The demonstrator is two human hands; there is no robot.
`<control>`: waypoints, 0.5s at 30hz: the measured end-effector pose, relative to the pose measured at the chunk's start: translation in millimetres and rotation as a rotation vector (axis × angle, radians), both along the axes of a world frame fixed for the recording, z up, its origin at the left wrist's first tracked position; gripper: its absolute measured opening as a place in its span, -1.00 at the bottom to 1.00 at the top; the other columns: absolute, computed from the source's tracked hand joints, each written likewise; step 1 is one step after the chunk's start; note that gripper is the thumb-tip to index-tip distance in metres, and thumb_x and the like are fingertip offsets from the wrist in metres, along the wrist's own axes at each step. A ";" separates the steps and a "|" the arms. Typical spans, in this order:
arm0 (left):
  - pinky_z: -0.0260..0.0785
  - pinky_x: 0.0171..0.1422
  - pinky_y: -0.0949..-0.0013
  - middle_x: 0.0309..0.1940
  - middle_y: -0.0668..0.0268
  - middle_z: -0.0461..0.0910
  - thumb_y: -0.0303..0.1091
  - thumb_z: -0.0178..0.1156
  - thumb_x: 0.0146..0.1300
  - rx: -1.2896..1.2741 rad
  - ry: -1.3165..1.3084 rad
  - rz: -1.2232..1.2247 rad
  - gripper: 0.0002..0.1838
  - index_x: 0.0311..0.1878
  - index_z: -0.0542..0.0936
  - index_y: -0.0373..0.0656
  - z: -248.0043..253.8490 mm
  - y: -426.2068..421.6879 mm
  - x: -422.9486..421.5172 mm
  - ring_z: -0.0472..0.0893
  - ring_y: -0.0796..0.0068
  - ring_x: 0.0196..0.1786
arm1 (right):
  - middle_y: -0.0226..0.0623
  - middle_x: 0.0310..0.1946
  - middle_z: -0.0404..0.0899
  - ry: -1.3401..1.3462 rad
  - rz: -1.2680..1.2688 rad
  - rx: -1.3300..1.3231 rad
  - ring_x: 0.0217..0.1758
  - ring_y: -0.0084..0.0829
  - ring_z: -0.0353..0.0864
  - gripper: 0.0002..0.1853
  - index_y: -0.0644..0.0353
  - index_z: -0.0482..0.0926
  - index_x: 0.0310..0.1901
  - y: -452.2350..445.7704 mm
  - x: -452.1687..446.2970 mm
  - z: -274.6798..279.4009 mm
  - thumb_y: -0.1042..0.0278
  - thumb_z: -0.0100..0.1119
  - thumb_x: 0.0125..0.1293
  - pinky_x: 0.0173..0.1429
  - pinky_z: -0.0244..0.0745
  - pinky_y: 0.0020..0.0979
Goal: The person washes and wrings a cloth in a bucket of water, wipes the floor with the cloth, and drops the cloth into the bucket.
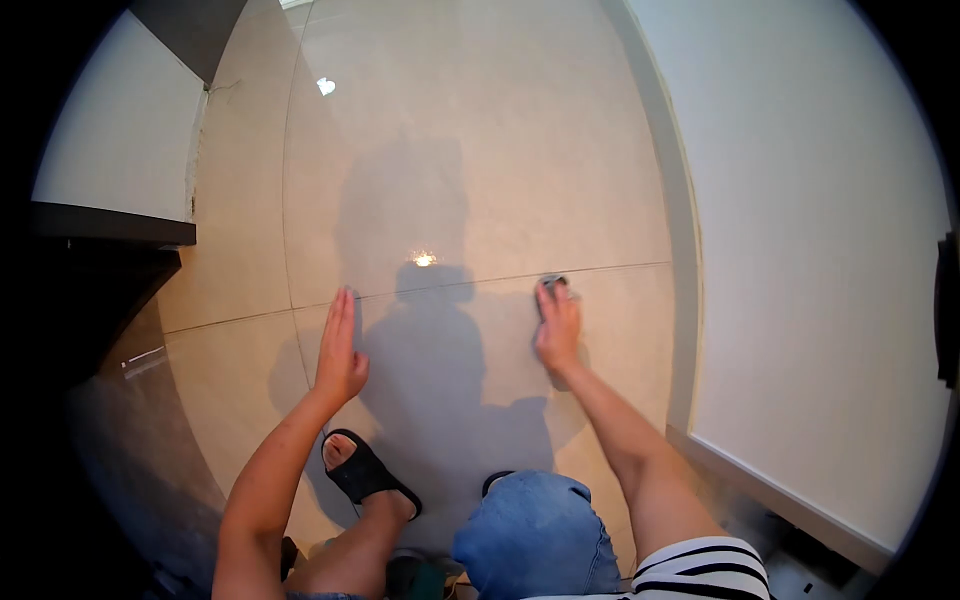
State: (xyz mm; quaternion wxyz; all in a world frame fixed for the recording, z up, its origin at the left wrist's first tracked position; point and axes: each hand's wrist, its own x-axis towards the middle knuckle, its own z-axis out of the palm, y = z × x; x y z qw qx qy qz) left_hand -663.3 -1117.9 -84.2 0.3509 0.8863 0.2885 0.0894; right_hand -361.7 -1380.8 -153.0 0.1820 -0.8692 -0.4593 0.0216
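My left hand (342, 348) is over the tiled floor (560, 150), its fingers stretched out and held side by side, with nothing in it. Whether it touches the tiles I cannot tell. Low at the floor, just below a tile seam, my right hand (560, 330) has its fingers on a small grey thing (553, 283), which looks like a folded cloth. Most of that thing is hidden under the fingers, so its exact kind does not show.
A long white panel (800, 230) runs along the right side. At the left are a white panel (120, 130) and a dark ledge (115, 224). My foot in a black sandal (365, 472) and my denim-covered knee (540, 535) are below. Shadows fall across the tiles.
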 end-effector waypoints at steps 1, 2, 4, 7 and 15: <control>-0.01 0.63 0.08 0.55 -0.17 0.05 -0.74 -0.02 -0.10 -0.003 0.015 -0.012 -0.04 0.54 0.08 -0.38 0.8 -1.6 0.8 0.08 -0.17 0.59 | 0.08 0.37 0.33 0.026 -0.008 0.000 0.26 0.11 0.39 -0.29 0.11 0.43 0.39 4.2 -28.2 -12.4 0.60 -0.04 0.09 0.30 0.26 0.02; -0.01 0.63 0.08 0.55 -0.17 0.05 -0.74 -0.02 -0.10 -0.012 0.018 -0.027 -0.04 0.54 0.08 -0.38 1.2 -3.1 1.4 0.08 -0.17 0.59 | 0.06 0.33 0.36 -0.022 -0.035 -0.015 0.13 0.07 0.43 -0.30 0.13 0.44 0.37 19.0 -59.4 -23.9 0.58 -0.01 0.09 0.23 0.28 0.00; -0.01 0.63 0.08 0.54 -0.17 0.05 -0.75 -0.02 -0.10 -0.024 0.030 -0.057 -0.04 0.54 0.07 -0.38 2.1 -4.4 -2.2 0.07 -0.17 0.59 | -0.05 0.33 0.38 0.263 0.101 -0.014 0.20 -0.01 0.39 -0.33 0.16 0.45 0.34 65.4 -115.3 13.9 0.53 0.03 0.08 0.30 0.24 -0.02; -0.02 0.64 0.08 0.54 -0.16 0.05 -0.74 -0.03 -0.09 0.000 -0.003 -0.043 -0.04 0.54 0.07 -0.38 4.5 3.2 -9.6 0.07 -0.17 0.59 | -0.20 0.44 0.30 0.227 0.525 -0.169 0.52 -0.01 0.20 -0.40 0.04 0.42 0.37 104.7 -193.4 -1.1 0.43 0.03 0.24 0.57 0.05 0.02; -0.10 0.66 0.13 0.57 -0.12 0.03 -0.72 -0.06 -0.06 -0.002 0.027 -0.027 -0.05 0.56 0.04 -0.35 17.1 11.8 -25.0 0.01 -0.09 0.62 | -0.21 0.40 0.34 0.274 0.371 -0.086 0.40 -0.10 0.35 -0.53 0.11 0.53 0.25 -32.7 -92.7 45.7 0.30 0.10 0.30 0.50 0.21 -0.04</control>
